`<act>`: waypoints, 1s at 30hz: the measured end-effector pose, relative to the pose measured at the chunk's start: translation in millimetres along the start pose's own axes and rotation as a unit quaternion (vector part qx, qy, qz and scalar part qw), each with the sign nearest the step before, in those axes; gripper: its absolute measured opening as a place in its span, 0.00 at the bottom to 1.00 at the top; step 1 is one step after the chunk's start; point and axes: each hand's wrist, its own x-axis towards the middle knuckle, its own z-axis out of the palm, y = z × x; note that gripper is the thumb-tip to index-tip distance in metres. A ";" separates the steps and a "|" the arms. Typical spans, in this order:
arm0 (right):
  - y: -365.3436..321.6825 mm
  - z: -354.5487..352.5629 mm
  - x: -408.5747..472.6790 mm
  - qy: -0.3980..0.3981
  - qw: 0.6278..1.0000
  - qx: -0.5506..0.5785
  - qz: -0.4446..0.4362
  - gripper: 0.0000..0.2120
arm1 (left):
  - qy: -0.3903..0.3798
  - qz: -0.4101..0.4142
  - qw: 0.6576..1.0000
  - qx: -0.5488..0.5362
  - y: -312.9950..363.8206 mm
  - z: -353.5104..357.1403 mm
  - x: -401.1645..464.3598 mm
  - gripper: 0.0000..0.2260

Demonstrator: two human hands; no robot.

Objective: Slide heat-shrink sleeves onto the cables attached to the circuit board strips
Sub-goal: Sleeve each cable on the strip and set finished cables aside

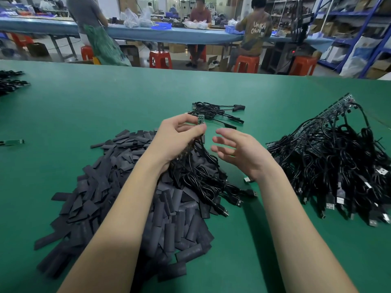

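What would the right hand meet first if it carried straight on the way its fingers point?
Probably the left hand gripping the circuit board strip: the right hand points its open fingers at it, though depth is unclear.

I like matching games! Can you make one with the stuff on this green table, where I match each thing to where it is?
Things:
1. small green circuit board strip
2. big pile of flat black heat-shrink sleeves
3. large tangled heap of black cables with USB plugs
4. small bundle of black cables with sleeves already on

Places:
A. far right of the table
B. pinched in the left hand
C. beyond the hands, mid-table
D. under the left forearm

Pairs: 1-B, 2-D, 3-A, 4-C

The right hand is open, holding nothing.
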 end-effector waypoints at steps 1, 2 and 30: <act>4.3 -3.5 1.7 0.034 0.992 -0.125 -0.011 0.06 | 0.009 -0.007 1.000 -0.017 -0.3 -0.4 -0.2 0.06; 8.8 -6.6 3.7 0.053 0.969 -0.242 -0.018 0.05 | 0.013 -0.008 0.999 -0.034 0.0 -0.3 -0.5 0.06; -6.4 -3.6 -2.4 0.003 0.997 0.039 -0.069 0.06 | -0.101 -0.028 0.993 -0.053 0.8 14.3 -9.6 0.05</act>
